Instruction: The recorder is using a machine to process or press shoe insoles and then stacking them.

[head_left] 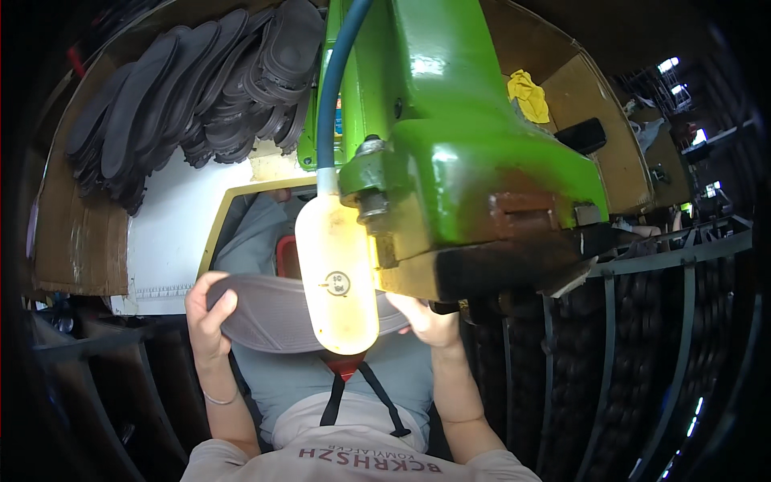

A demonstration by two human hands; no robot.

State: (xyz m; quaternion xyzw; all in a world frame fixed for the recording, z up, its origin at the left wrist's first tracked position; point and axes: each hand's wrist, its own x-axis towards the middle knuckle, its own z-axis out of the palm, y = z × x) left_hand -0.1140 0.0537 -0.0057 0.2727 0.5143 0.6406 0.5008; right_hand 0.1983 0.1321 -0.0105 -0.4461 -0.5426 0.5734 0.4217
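Brown cardboard-lined shelf at upper left, dark shoe soles stacked overlapping in a leaning row on it, white sheet beside them, cardboard ledge at upper right bearing a crumpled yellow cloth and a black block
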